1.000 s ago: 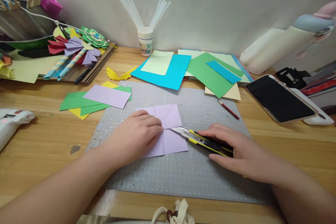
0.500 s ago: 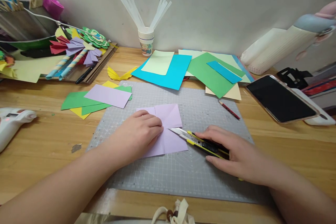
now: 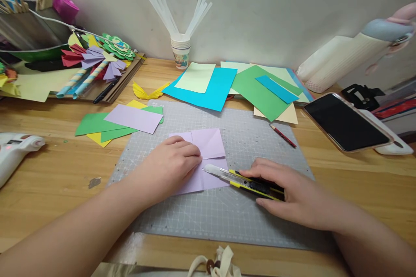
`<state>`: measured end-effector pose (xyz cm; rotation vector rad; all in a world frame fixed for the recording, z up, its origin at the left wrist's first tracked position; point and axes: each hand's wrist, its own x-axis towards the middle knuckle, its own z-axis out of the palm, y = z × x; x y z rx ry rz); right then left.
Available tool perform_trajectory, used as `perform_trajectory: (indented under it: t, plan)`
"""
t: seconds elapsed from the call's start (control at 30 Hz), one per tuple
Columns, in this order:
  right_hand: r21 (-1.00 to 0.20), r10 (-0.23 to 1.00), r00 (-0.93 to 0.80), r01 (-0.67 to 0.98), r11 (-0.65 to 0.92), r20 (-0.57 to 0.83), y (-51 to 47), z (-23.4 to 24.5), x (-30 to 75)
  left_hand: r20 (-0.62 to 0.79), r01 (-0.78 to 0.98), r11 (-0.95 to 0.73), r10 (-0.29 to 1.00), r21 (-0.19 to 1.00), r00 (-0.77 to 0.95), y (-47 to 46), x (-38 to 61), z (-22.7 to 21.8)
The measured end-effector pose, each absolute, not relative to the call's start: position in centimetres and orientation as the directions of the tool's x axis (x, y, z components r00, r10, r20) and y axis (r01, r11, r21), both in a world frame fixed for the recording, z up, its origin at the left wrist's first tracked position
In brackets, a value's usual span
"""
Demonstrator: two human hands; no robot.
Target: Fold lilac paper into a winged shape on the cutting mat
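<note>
The purple paper (image 3: 210, 140) lies on the grey mat (image 3: 195, 220), which rests on the wooden table (image 3: 61, 212). It is pale and smooth, squarish as far as it shows, with its left part hidden under the left hand (image 3: 178, 162). One crease runs through it from the far edge to the near edge, and another slants across the far right quarter toward the corner. From the middle to the right edge a straight slit parts the far and near halves, the paper's edge standing out as a thin line there; the two sides lie very close together.

The left hand rests on the paper with its fingers bent and side by side; whether its grip pinches anything underneath cannot be told. The right hand (image 3: 289, 190) has its grip closed around a black and yellow knife (image 3: 251, 183), the thumb on the near side. Its silvery blade (image 3: 217, 171) is out, over the near right part of the paper, with the tip close to the left fingers. Whether the blade touches the paper is unclear.
</note>
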<state>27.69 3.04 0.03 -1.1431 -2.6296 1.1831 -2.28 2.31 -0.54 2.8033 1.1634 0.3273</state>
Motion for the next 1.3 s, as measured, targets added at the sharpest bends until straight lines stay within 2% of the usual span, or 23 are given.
perform_trajectory:
  t: [0.17, 0.27, 0.33, 0.4, 0.5, 0.77, 1.3]
  plan:
    - [-0.737, 0.643, -0.738, 0.548, 0.394, -0.205, 3.2, 0.4, 28.6, 0.164, 0.693, -0.695, 0.719, 0.194, 0.675, 2.3, -2.3, -0.6]
    - [-0.807, 0.768, -0.626, 0.519, 0.282, -0.133, 3.9, 0.2, 29.6, 0.183, 0.689, -0.693, 0.721, 0.212, 0.668, 2.4, -2.4, -0.8]
    - [-0.779, 0.87, -0.482, 0.582, 0.233, -0.1, 4.4, -0.1, 30.1, 0.187, 0.685, -0.692, 0.721, 0.225, 0.667, 2.4, -2.5, -0.8]
    - [-0.704, 0.897, -0.428, 0.67, 0.236, -0.106, 4.8, -0.3, 30.3, 0.181, 0.683, -0.692, 0.721, 0.235, 0.669, 2.4, -2.6, -0.6]
    - [-0.653, 0.835, -0.521, 0.696, 0.298, -0.175, 4.8, -0.4, 29.8, 0.169, 0.679, -0.693, 0.719, 0.242, 0.674, 2.3, -2.7, -0.4]
    - [-0.685, 0.713, -0.669, 0.622, 0.38, -0.212, 3.2, -0.2, 27.8, 0.166, 0.669, -0.703, 0.709, 0.242, 0.685, 2.6, -2.9, -0.4]
    - [-0.677, 0.678, -0.704, 0.606, 0.419, -0.211, 3.1, -0.6, 27.5, 0.153, 0.673, -0.717, 0.697, 0.183, 0.701, 2.4, -2.7, -0.2]
